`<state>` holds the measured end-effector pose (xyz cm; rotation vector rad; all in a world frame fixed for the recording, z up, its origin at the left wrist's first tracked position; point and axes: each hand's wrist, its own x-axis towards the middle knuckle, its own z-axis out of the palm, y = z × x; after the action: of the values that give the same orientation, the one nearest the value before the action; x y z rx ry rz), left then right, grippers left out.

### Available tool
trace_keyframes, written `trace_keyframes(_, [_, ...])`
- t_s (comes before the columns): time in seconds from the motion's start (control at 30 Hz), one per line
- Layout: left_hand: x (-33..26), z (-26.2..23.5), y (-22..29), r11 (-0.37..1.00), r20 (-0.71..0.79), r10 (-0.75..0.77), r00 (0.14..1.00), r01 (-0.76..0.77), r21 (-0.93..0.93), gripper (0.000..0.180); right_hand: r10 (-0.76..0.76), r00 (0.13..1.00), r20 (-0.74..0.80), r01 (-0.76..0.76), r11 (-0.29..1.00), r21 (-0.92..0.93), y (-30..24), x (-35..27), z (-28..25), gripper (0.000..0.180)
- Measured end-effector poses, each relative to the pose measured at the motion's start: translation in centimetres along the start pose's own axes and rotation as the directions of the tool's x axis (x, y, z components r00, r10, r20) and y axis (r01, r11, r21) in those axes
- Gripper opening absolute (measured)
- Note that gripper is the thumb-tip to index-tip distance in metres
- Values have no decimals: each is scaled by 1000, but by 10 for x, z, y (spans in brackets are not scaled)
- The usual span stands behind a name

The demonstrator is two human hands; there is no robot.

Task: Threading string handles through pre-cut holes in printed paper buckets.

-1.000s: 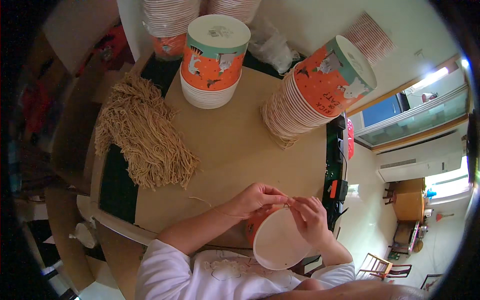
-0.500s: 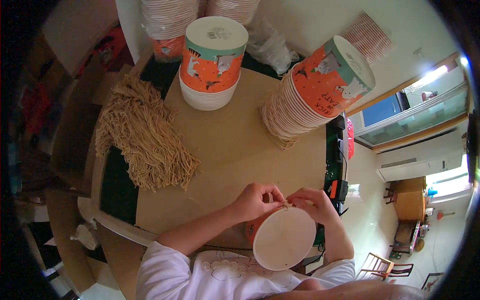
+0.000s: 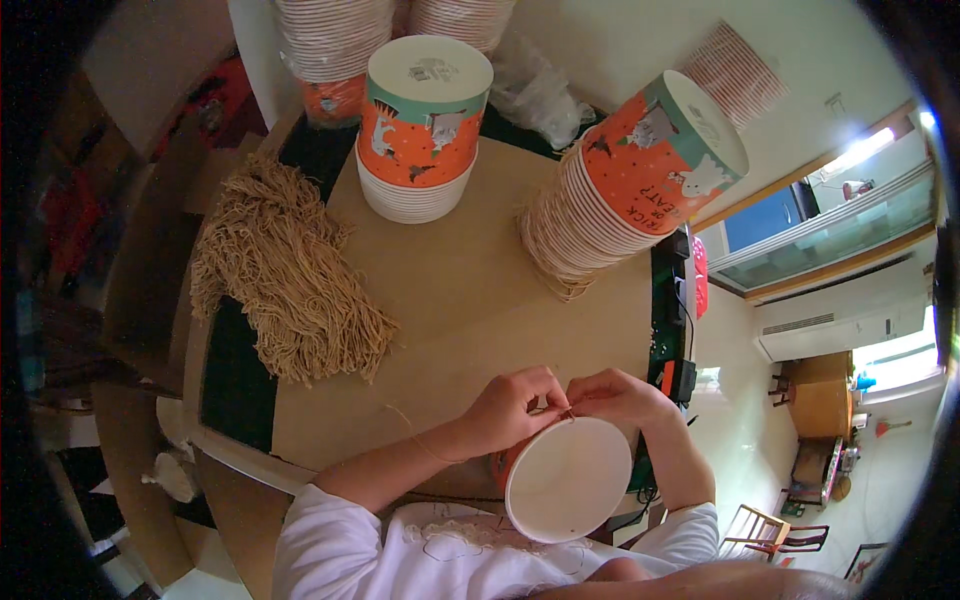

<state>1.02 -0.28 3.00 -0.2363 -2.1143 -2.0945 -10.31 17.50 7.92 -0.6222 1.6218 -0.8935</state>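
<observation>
A paper bucket (image 3: 568, 485), white inside and orange outside, rests against my front with its open mouth turned up toward me. At the far side of its rim, my left hand (image 3: 513, 408) and my right hand (image 3: 622, 398) meet. Both have their fingertips pinched together on a thin brown cord (image 3: 428, 449) at the rim. A loose length of that cord lies over my left forearm and sticks up beside it. The knot or hole under the fingertips is too small to make out.
Brown cords (image 3: 290, 280) lie heaped at the table's left. Upside-down orange and green buckets (image 3: 420, 140) stand stacked behind, and another stack (image 3: 640, 170) with cords hanging on it leans at right. Wrapped stacks (image 3: 335, 50) and a clear plastic bag (image 3: 540, 95) are farther back.
My right hand has turned, its knuckles now over the rim and its fingers closer to the left. A cord end has come into view over my left forearm. The bucket has barely moved.
</observation>
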Motion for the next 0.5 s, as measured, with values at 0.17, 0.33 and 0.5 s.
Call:
trace_keyframes(0.17, [2, -2, -1, 992, 78, -108, 991, 112, -50, 9, 45, 999, -21, -42, 991, 128, 5, 0, 0, 10])
trace_keyframes(0.33, [3, 9, -16, 913, 101, -209, 973, 231, -337, 11, 12, 943, -333, -52, 993, -109, -7, -9, 11, 11])
trace_keyframes(0.5, [5, 6, -20, 730, 265, -419, 868, 496, -470, 14, -226, 817, -530, 60, 948, -311, -18, -20, 39, 10])
